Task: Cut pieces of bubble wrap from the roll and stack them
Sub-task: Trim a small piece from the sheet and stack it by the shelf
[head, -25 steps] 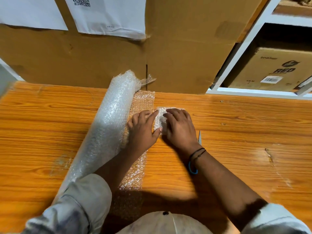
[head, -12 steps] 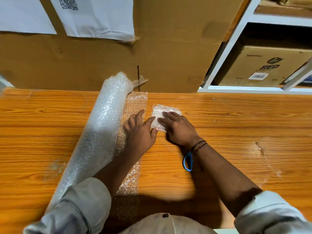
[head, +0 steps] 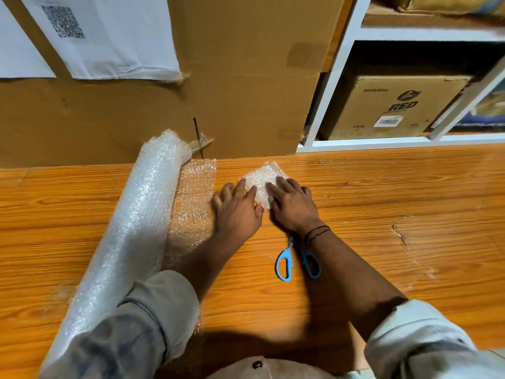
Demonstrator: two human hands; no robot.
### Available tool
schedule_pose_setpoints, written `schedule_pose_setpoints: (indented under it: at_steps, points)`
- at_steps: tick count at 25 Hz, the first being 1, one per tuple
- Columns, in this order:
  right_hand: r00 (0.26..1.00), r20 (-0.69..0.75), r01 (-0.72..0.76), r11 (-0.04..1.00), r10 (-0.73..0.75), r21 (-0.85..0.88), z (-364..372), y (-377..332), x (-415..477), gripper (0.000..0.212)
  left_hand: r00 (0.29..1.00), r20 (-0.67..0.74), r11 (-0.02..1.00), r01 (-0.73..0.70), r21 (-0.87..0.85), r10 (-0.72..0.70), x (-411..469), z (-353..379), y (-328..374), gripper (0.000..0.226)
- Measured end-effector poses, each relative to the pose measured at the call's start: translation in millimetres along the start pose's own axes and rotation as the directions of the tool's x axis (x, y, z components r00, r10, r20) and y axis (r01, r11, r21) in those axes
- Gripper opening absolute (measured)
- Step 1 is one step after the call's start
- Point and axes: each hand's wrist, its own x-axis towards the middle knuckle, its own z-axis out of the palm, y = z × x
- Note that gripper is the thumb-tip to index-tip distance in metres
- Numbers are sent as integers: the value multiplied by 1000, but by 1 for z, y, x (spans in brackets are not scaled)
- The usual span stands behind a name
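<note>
Landmark: the scissors [head: 297,259], lying flat on the wooden table [head: 410,242], blue handles toward you.

Far left of the scissors, your bubble wrap roll [head: 131,222] lies on the table at a slant, top end against the cardboard box [head: 246,91]. Just right of the roll, between it and the scissors, an unrolled flap [head: 195,203] lies flat, attached to the roll as far as I can tell. That's your stock for the next cuts, plenty left.

Up and left of the scissors, your left hand [head: 236,209] lies palm down, fingers spread wide, holding nothing; its fingertips touch the near left edge of the cut stack [head: 263,177].

The stack sits straight beyond the scissors, near the box. It looks like more than one layer, count unclear.

Right above the scissors, your right hand [head: 293,205] is also flat and open, fingers pressing the stack's near right part; the wrist covers the scissor blades.

Judged progress: at least one piece is cut and you're squaring or flattening the pile. The scissors lie ungripped, so no cut is under way. Left to do, likely: pick up the scissors, cut the flap, add to the stack.
</note>
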Motion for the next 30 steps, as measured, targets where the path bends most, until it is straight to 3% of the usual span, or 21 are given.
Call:
schedule_pose_setpoints:
  at_steps: [8,12,17,22,30]
  points:
    - [976,-40,-215,976,214,-35,-23,87,-13,45,994,88,998,-60,-16,61,56,5,86,62]
    - [969,-80,-238,970,234,-52,-28,141,-25,45,992,93,997,-77,-30,80,73,17,131,62]
    - [978,-139,-150,988,153,28,-23,174,-14,55,988,34,988,-154,25,154,80,34,176,62]
    - [995,-55,-78,992,84,101,-18,192,7,58,996,36,996,-83,29,82,97,40,187,59]
    - [991,38,127,988,-131,93,-21,221,41,61,991,42,991,-125,49,123,109,44,192,63]
